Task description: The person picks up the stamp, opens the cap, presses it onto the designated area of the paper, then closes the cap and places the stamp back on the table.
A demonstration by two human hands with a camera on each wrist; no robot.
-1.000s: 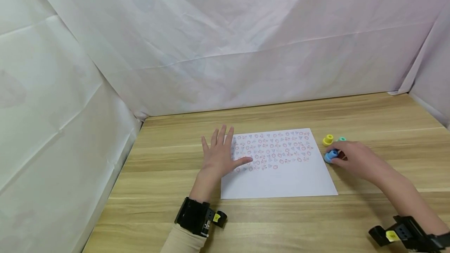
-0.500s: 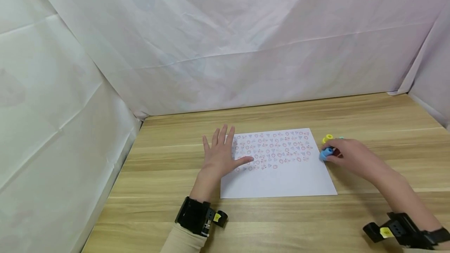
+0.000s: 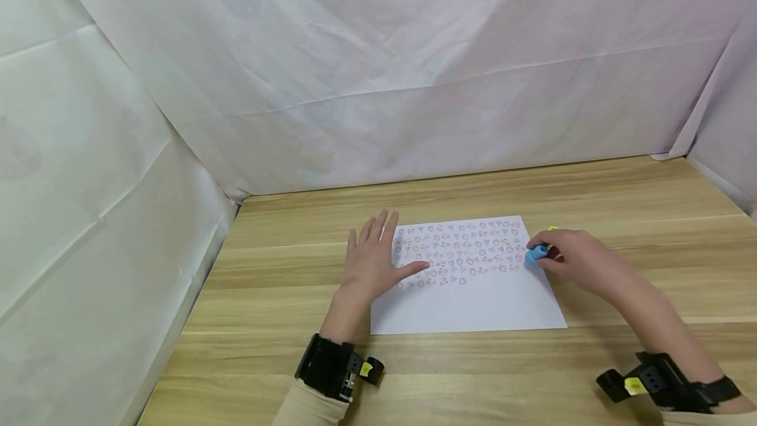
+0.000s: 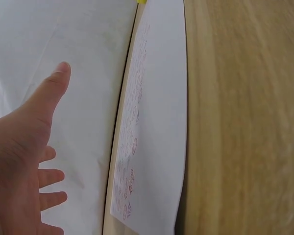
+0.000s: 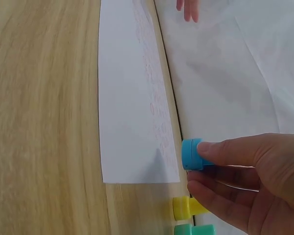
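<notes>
Pinched between thumb and fingers of the right hand (image 3: 576, 256), a blue stamp (image 3: 537, 254) is held just over the far right edge of the paper sheet (image 3: 473, 301), so that grip is closed on it, while the left hand (image 3: 374, 261) is laid flat with fingers spread on the sheet's left edge. Roughly the far half of the sheet is seen covered in stamped marks and the near half is left blank; a yellow stamp (image 5: 187, 207) and a green stamp (image 5: 193, 229) are left on the worktop (image 3: 473, 373) beside it.
</notes>
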